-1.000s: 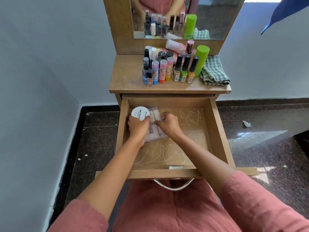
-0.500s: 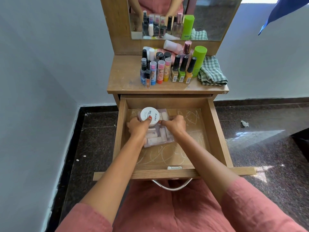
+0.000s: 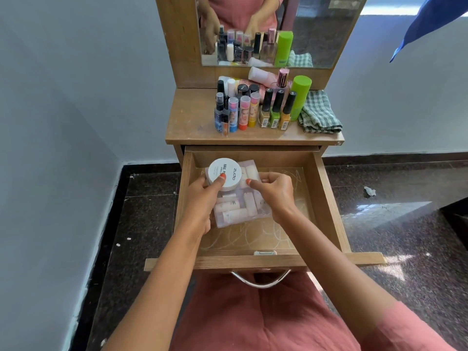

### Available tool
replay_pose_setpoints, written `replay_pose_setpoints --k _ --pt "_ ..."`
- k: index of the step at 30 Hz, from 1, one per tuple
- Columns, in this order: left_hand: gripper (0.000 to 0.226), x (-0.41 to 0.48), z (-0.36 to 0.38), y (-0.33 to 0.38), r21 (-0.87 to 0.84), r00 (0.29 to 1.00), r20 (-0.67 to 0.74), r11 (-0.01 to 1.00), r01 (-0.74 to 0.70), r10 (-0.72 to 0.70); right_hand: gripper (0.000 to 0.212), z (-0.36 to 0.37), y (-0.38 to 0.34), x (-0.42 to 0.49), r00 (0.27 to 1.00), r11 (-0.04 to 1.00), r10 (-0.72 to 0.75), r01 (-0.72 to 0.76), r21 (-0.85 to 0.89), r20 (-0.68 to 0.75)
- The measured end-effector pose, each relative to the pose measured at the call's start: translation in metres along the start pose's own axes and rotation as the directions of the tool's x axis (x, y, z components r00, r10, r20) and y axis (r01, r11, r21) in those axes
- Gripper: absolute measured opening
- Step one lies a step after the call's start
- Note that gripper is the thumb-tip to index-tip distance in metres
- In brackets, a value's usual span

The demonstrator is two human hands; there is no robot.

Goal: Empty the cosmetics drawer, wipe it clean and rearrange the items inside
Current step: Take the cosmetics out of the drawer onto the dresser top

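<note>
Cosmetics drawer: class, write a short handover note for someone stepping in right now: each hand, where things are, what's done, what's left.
Left hand grips the white jar, thumb on its lid. Right hand pinches the clear pouch of small tubes. Both things are within the open drawer.
Bottles stand on the tabletop, checked cloth folded beside them.
Done: most cosmetics out.
Left: probably set jar and pouch on top, wipe the drawer, put everything back.

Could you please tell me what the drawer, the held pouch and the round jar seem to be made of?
Drawer: wood or wood-look board, matte, grain visible.
Pouch: thin clear plastic, glossy; tubes show through.
Round jar: probably white plastic, smooth satin, printed lettering.
</note>
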State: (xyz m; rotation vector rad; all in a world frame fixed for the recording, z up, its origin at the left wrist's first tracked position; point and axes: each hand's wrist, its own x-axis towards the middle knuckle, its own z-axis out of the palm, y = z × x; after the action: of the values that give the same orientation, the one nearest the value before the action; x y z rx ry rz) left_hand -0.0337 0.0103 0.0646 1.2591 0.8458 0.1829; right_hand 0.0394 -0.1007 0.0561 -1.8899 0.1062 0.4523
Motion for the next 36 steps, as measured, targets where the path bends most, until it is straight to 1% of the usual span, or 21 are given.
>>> replay_pose_setpoints --k 3,5,7,9,11,13,15,17,18,19,22,24,27,30,31,33,35,36 --pt "0.032 -0.006 -0.014 0.009 -0.038 0.999 -0.038 0.999 -0.037 0.036 0.021 0.004 -0.012 -0.017 0.996 0.998 -0.058 0.056 0.035 0.062" --pt "0.031 -0.007 -0.024 0.016 -0.082 0.996 -0.072 0.995 -0.051 0.045 0.027 0.009 -0.021 -0.026 0.986 0.994 -0.109 0.104 0.045 0.129" --pt "0.023 -0.006 -0.033 0.026 -0.122 0.990 -0.120 0.989 -0.083 0.068 0.031 0.017 -0.031 -0.036 0.960 0.982 -0.191 0.186 0.040 0.205" --pt "0.013 -0.001 -0.042 0.037 -0.154 0.981 -0.171 0.981 -0.117 0.090 0.031 0.026 -0.039 -0.041 0.922 0.954 -0.295 0.299 0.023 0.252" --pt "0.013 0.005 -0.049 0.048 -0.168 0.975 -0.195 0.976 -0.137 0.104 0.033 0.035 -0.048 -0.044 0.890 0.929 -0.359 0.371 0.011 0.283" --pt "0.019 0.013 -0.056 0.059 -0.166 0.969 -0.215 0.974 -0.156 0.119 0.045 0.044 -0.054 -0.042 0.862 0.908 -0.392 0.418 -0.013 0.322" --pt "0.024 0.022 -0.062 0.069 -0.152 0.960 -0.244 0.972 -0.176 0.136 0.066 0.052 -0.060 -0.039 0.832 0.891 -0.401 0.452 -0.050 0.383" --pt "0.026 0.032 -0.067 0.077 -0.128 0.953 -0.263 0.974 -0.187 0.148 0.088 0.061 -0.062 -0.036 0.804 0.860 -0.398 0.494 -0.125 0.442" --pt "0.026 0.037 -0.069 0.081 -0.119 0.953 -0.264 0.976 -0.184 0.148 0.093 0.065 -0.063 -0.035 0.796 0.839 -0.403 0.518 -0.164 0.452" --pt "0.026 0.041 -0.070 0.083 -0.114 0.955 -0.260 0.978 -0.176 0.142 0.091 0.068 -0.064 -0.033 0.790 0.823 -0.418 0.539 -0.182 0.449" --pt "0.027 0.057 -0.073 0.087 -0.102 0.958 -0.260 0.983 -0.153 0.122 0.070 0.078 -0.067 -0.027 0.768 0.770 -0.503 0.606 -0.198 0.395" --pt "0.029 0.066 -0.073 0.089 -0.106 0.955 -0.275 0.983 -0.147 0.113 0.061 0.084 -0.066 -0.019 0.740 0.692 -0.548 0.663 -0.285 0.391" --pt "0.032 0.078 -0.072 0.092 -0.088 0.954 -0.277 0.986 -0.144 0.115 0.055 0.090 -0.067 -0.009 0.700 0.553 -0.579 0.714 -0.430 0.417" --pt "0.033 0.088 -0.069 0.096 -0.064 0.952 -0.282 0.988 -0.141 0.118 0.049 0.092 -0.069 -0.004 0.694 0.458 -0.588 0.709 -0.536 0.416" --pt "0.033 0.091 -0.068 0.097 -0.052 0.952 -0.280 0.989 -0.141 0.121 0.045 0.094 -0.068 -0.003 0.679 0.401 -0.614 0.708 -0.582 0.403" --pt "0.035 0.097 -0.064 0.101 -0.022 0.952 -0.270 0.988 -0.154 0.142 0.037 0.101 -0.065 0.001 0.614 0.268 -0.709 0.689 -0.674 0.347" --pt "0.036 0.101 -0.058 0.105 0.019 0.952 -0.255 0.985 -0.169 0.168 0.035 0.109 -0.062 0.007 0.563 0.225 -0.782 0.655 -0.721 0.267" --pt "0.035 0.104 -0.054 0.107 0.044 0.952 -0.249 0.984 -0.175 0.181 0.035 0.113 -0.063 0.009 0.558 0.220 -0.793 0.637 -0.739 0.246"
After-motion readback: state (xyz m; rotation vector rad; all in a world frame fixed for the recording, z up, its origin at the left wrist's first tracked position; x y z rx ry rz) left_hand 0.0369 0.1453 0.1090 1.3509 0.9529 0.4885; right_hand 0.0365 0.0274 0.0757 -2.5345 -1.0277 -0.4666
